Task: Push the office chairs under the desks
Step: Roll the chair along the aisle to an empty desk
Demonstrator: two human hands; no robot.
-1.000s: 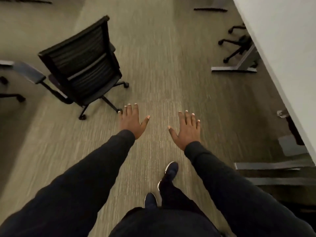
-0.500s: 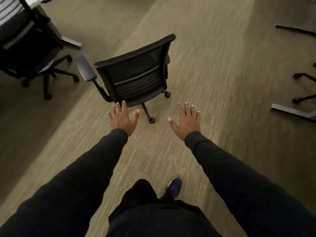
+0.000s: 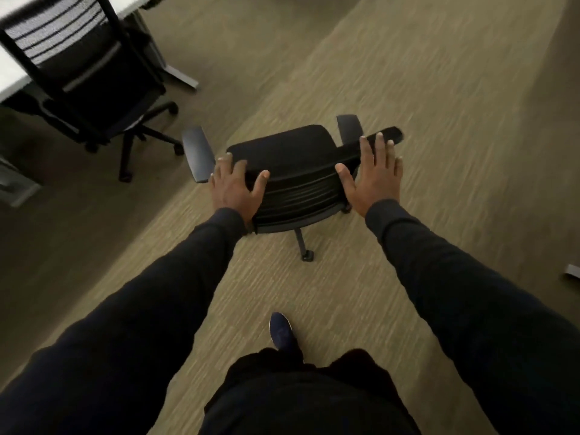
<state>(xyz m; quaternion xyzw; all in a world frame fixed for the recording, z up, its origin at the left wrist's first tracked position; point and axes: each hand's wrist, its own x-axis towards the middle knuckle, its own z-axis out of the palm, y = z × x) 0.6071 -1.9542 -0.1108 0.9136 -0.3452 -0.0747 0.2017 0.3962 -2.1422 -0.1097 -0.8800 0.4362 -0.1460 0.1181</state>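
Observation:
A black office chair [image 3: 292,155] with grey armrests stands on the carpet in the middle of the head view, its mesh back towards me. My left hand [image 3: 233,188] lies on the left top corner of the backrest, fingers spread and bent slightly over the edge. My right hand [image 3: 373,177] lies flat on the right part of the top edge, fingers straight and apart. Neither hand is closed around the chair. A white desk [image 3: 11,73] is at the upper left.
A second black mesh chair [image 3: 91,73] stands against the white desk at the upper left, its wheeled base sticking out. A grey desk foot [image 3: 180,77] runs beside it. Another desk foot [image 3: 572,271] shows at the right edge. My shoe [image 3: 281,332] is behind the chair.
I have stepped up to the chair, which now sits directly below me. Both hands went from hanging in the air short of it to lying on the top of its backrest.

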